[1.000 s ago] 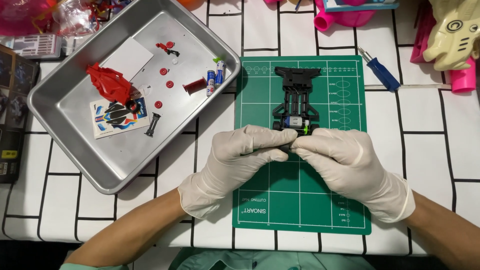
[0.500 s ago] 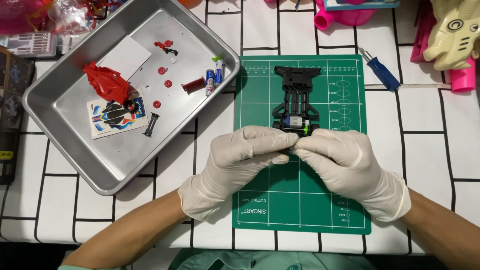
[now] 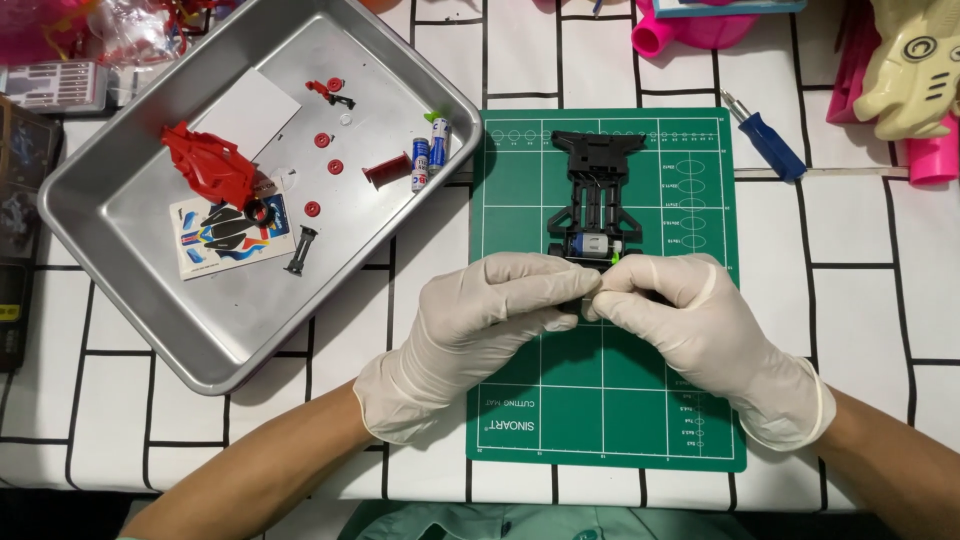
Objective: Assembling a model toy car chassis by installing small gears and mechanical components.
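While both gloved hands are meeting over the green cutting mat (image 3: 640,420), the black toy-car chassis (image 3: 596,200) is lying flat on the mat's upper half, its near end reaching under the fingertips. The left hand (image 3: 480,330) is coming in from 8 o'clock, fingers curled and closed toward the chassis's near end; the right hand (image 3: 700,325) is coming in from 4 o'clock, likewise curled, thumb and forefinger pinched together. The two sets of fingertips are touching one another at the chassis's near edge. What exactly is being pinched between them is hidden by the gloves, so it cannot be told. A small blue-and-silver motor (image 3: 592,246) with a green tip is sitting in the chassis just at 12 o'clock from the fingertips.

At 10 o'clock from the hands, a metal tray (image 3: 150,300) is resting on the tiled tabletop (image 3: 850,300), touching the mat's left edge near its upper corner. Inside it are lying a red car body shell (image 3: 208,168), a sticker sheet (image 3: 232,232), two small batteries (image 3: 428,160), several red round parts (image 3: 322,140) and a black axle piece (image 3: 300,250). At 1 o'clock, just off the mat's right edge, a blue-handled screwdriver (image 3: 768,140) is lying at a slant. Pink and cream plastic toys (image 3: 910,70) are standing at the far right corner.
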